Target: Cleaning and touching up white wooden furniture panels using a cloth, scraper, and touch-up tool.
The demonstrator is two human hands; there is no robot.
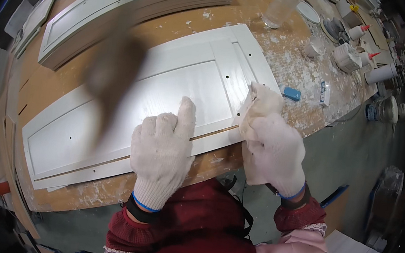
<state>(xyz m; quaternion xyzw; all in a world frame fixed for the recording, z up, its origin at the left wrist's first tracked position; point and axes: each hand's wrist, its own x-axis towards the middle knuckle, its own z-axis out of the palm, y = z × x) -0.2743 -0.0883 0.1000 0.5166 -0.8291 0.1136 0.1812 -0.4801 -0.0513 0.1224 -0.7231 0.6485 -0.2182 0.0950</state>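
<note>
Cloth [262, 103], cream-coloured and crumpled, was bunched in the right hand [279, 150], whose white-gloved fingers were closed around it at the near right corner of a long white framed panel [177, 81]. That panel lay flat along the near edge of a brown, paint-flecked wooden table [248, 13]. The left hand [160, 144], in a matching knitted glove, rested palm down on the panel's near long side, forefinger stretched out, with nothing visible in its grasp.

The panel looked stiff and probably weighty enough to favour two hands, one at each short end. Its glossy face seemed smooth, so knitted gloves might have slid there; the outer rims promised a surer hold. The brown slot along the near side looked weaker, and the finish likely scuffed easily. The cloth seemed light and limp, best pinched as a folded wad.
</note>
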